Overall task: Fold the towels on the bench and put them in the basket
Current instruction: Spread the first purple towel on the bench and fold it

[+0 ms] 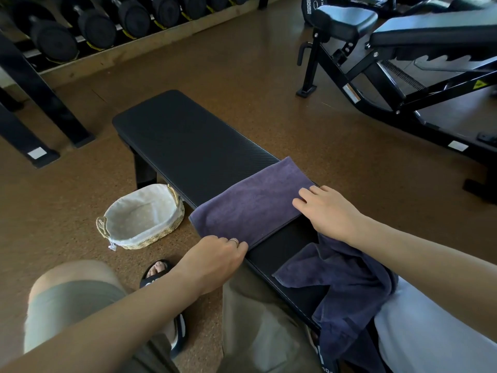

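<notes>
My left hand [215, 261] pinches the near corner of the partly folded purple towel [252, 203] and my right hand [326, 211] presses flat on it. A second towel [341, 286] lies unfolded under my right forearm. The basket [139, 216], on the floor beyond my left hand, holds no towel yet.

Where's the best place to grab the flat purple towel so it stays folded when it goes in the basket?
Probably the two short ends of the folded purple towel, lifted together. It lies flat across the bench, so coming from the near edge lets fingers slide under. The left hand already grips the end overhanging the basket side; the right hand rests flat on the other end.
</notes>
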